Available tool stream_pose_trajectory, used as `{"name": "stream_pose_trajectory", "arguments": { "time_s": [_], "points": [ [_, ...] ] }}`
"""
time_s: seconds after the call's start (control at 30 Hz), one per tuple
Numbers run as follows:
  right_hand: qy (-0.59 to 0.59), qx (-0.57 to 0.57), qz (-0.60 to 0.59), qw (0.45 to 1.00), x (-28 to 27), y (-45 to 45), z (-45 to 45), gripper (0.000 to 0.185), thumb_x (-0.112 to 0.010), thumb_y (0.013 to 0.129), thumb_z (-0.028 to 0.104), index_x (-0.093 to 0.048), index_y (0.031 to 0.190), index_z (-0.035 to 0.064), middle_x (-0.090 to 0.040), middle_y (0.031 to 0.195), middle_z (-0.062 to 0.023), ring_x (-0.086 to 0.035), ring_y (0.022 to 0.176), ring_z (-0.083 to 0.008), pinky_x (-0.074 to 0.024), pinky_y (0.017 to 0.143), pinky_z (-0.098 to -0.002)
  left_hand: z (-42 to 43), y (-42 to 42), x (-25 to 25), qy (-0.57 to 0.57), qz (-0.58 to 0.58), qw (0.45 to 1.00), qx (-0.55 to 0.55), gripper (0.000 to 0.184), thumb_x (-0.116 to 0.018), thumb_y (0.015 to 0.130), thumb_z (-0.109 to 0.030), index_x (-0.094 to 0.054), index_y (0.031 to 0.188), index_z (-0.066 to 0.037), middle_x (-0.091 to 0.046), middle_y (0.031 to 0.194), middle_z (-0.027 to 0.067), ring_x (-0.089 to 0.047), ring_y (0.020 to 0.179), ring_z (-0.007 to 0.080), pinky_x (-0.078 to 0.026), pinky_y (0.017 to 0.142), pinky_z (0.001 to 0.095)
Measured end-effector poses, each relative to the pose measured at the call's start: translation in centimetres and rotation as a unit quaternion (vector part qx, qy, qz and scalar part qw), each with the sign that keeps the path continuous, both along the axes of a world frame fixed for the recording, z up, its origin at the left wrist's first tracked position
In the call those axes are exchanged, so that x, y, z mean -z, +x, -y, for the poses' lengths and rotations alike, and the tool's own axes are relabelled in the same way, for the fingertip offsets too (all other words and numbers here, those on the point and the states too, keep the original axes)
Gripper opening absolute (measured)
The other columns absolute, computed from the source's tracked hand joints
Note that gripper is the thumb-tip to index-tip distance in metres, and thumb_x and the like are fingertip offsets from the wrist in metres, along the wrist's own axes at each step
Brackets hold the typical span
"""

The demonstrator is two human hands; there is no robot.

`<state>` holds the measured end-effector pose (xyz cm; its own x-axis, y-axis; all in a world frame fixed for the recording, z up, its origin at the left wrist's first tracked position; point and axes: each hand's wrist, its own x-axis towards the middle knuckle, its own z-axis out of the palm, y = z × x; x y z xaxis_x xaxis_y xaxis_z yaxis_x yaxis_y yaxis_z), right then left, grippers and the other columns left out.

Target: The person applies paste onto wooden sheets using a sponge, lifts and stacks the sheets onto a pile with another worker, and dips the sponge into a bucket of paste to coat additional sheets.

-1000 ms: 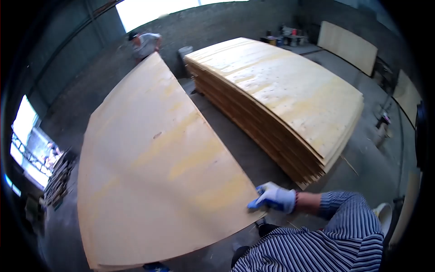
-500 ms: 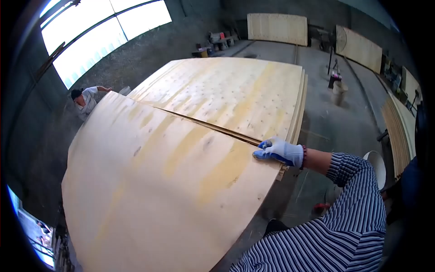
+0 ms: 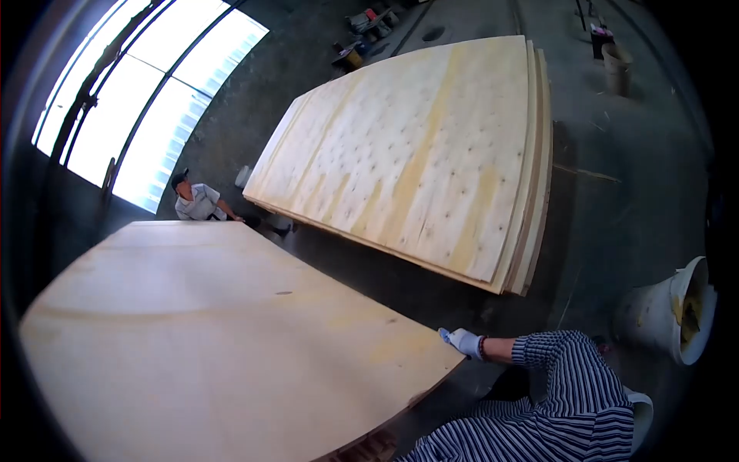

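A large pale plywood sheet [image 3: 231,331] fills the lower left of the view. My right hand [image 3: 463,343], in a white and blue glove, grips its near right corner. A co-worker [image 3: 202,202] in a cap stands at the sheet's far edge with an arm reaching to it. Beyond a dark gap lies a stack of plywood sheets [image 3: 400,154], its top marked with yellowish streaks and small knots. My left hand is out of view. Under the sheet's near edge, part of a brownish stack [image 3: 369,446] shows.
A white bucket [image 3: 662,308] with yellow residue lies tilted at the right, and part of another pale container [image 3: 640,420] is beside my sleeve. Farther off stands a bucket [image 3: 617,69]. A bright window [image 3: 146,92] is at the upper left.
The held sheet has moved away from the stack, opening a wide dark gap between them. My right hand has moved lower with its corner. The view has turned and tilted down.
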<state>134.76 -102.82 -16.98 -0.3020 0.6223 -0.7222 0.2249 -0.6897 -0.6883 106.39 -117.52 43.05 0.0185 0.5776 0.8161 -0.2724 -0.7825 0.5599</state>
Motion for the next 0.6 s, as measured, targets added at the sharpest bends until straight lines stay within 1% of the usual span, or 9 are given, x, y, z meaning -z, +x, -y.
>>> {"name": "stream_pose_trajectory", "arguments": {
  "time_s": [0.2, 0.27, 0.3, 0.33, 0.37, 0.47, 0.5, 0.53, 0.6],
  "points": [
    [-0.095, 0.097, -0.162, 0.977, -2.9, 1.0, 0.7, 0.069, -0.044, 0.087, 0.075, -0.068, 0.097, 0.0109, -0.063, 0.078, -0.0048, -0.055, 0.059, -0.0165, -0.0393, 0.048, -0.0357, -14.5, 10.8, -6.4, -0.091, -0.109, 0.973, 0.183, 0.064, -0.04, 0.102, -0.039, -0.016, 0.151, -0.005, -0.012, 0.157, 0.0164, -0.011, 0.145, 0.0259, -0.01, 0.119, 0.0414],
    [-0.116, 0.098, -0.181, 0.972, -5.0, 2.0, 0.2, 0.065, -0.042, 0.088, 0.074, -0.068, 0.098, 0.0149, -0.063, 0.076, -0.0034, -0.055, 0.057, -0.0151, -0.0402, 0.046, -0.0327, -20.1, 14.8, -6.7, -0.148, -0.18, 0.925, 0.301, 0.065, -0.039, 0.102, -0.039, -0.014, 0.152, -0.006, -0.01, 0.159, 0.0162, -0.008, 0.147, 0.0256, -0.008, 0.12, 0.041],
    [-0.149, 0.059, -0.269, 0.95, -5.3, 2.5, 0.2, 0.063, -0.041, 0.092, 0.069, -0.067, 0.106, 0.0124, -0.065, 0.086, -0.006, -0.057, 0.059, -0.015, -0.0434, 0.046, -0.031, -22.2, 16.8, -6.1, -0.175, -0.221, 0.894, 0.347, 0.065, -0.038, 0.103, -0.039, -0.012, 0.153, -0.006, -0.008, 0.16, 0.0161, -0.006, 0.148, 0.0254, -0.007, 0.121, 0.0408],
    [-0.179, 0.019, -0.355, 0.917, -5.4, 2.9, 0.0, 0.062, -0.04, 0.095, 0.064, -0.065, 0.113, 0.0099, -0.067, 0.096, -0.0085, -0.06, 0.061, -0.0149, -0.0465, 0.046, -0.0292, -23.5, 18.6, -5.0, -0.179, -0.247, 0.881, 0.363, 0.065, -0.037, 0.103, -0.038, -0.011, 0.154, -0.006, -0.007, 0.161, 0.016, -0.005, 0.149, 0.0253, -0.006, 0.122, 0.0406],
    [-0.336, 0.0, -0.628, 0.701, -2.2, 1.9, -0.1, 0.063, -0.038, 0.098, 0.059, -0.061, 0.116, 0.0036, -0.066, 0.083, -0.0071, -0.056, 0.051, -0.0136, -0.0401, 0.036, -0.0247, -23.5, 19.8, -3.2, -0.147, -0.232, 0.911, 0.309, 0.066, -0.035, 0.103, -0.042, -0.011, 0.154, -0.009, -0.007, 0.161, 0.0154, -0.007, 0.149, 0.0252, -0.007, 0.122, 0.0406],
    [-0.367, 0.032, -0.639, 0.675, -2.6, 1.4, -0.3, 0.067, -0.04, 0.098, 0.056, -0.052, 0.124, -0.0044, -0.064, 0.075, -0.0073, -0.057, 0.053, -0.016, -0.0423, 0.039, -0.0275, -24.4, 16.9, 0.7, -0.146, -0.169, 0.945, 0.238, 0.065, -0.033, 0.104, -0.045, -0.011, 0.155, -0.012, -0.006, 0.161, 0.015, -0.008, 0.149, 0.0267, -0.006, 0.122, 0.0423],
    [-0.354, -0.019, -0.72, 0.597, 0.7, -0.8, -0.6, 0.067, -0.042, 0.098, 0.052, -0.046, 0.127, -0.0084, -0.063, 0.074, -0.0079, -0.058, 0.055, -0.0172, -0.0454, 0.043, -0.0281, -24.3, 14.8, 1.7, -0.174, -0.126, 0.952, 0.216, 0.064, -0.032, 0.104, -0.044, -0.011, 0.155, -0.012, -0.006, 0.161, 0.015, -0.006, 0.149, 0.0283, -0.004, 0.121, 0.0438],
    [-0.353, -0.016, -0.72, 0.597, -0.5, -0.4, -0.8, 0.067, -0.042, 0.098, 0.052, -0.046, 0.127, -0.0084, -0.063, 0.074, -0.0079, -0.058, 0.055, -0.0172, -0.0454, 0.043, -0.0281, -24.2, 13.5, 2.7, -0.175, -0.125, 0.952, 0.219, 0.064, -0.032, 0.104, -0.044, -0.011, 0.155, -0.012, -0.006, 0.161, 0.015, -0.006, 0.149, 0.0283, -0.004, 0.121, 0.0438],
    [-0.36, -0.035, -0.779, 0.511, -2.9, -0.1, -1.5, 0.067, -0.044, 0.097, 0.052, -0.046, 0.128, -0.0075, -0.063, 0.074, -0.0089, -0.06, 0.058, -0.0181, -0.0485, 0.05, -0.03, -24.0, 10.9, 4.5, -0.169, -0.118, 0.951, 0.231, 0.063, -0.034, 0.104, -0.041, -0.013, 0.154, -0.01, -0.009, 0.161, 0.0132, -0.006, 0.149, 0.0257, -0.004, 0.122, 0.0423]
  ]
}}
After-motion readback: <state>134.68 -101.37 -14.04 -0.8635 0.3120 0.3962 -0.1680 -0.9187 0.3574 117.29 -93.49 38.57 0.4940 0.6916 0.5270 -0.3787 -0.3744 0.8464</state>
